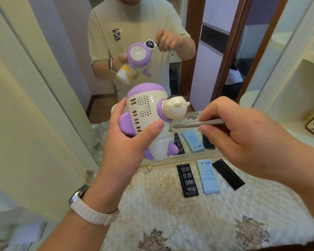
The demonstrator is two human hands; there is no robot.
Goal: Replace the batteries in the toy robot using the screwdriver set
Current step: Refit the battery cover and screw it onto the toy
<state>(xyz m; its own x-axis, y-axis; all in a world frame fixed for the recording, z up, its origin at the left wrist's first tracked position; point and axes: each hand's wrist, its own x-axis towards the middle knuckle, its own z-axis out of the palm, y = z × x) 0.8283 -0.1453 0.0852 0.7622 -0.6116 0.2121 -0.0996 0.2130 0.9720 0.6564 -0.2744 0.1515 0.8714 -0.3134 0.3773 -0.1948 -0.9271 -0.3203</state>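
Between the thumb and fingertips of the right grip (243, 134), a slim grey screwdriver (201, 123) is pinched, lying nearly level and pointing left. Its tip is set against the cream body of the toy robot (147, 109), just below the robot's head and just right of the left thumb. The toy robot is held in the air by the left grip (127, 142), with the thumb across the near side, the fingers curled round the far left side, and the vented back turned toward the camera. A white-strapped watch (91, 205) is worn on the left wrist. Below and to the right, on the quilt-covered worktop (188, 223), an open black bit tray (187, 180), a pale blue leaflet (208, 176) and a black lid (227, 173) are laid side by side, near the mirror (216, 51) at the far edge.
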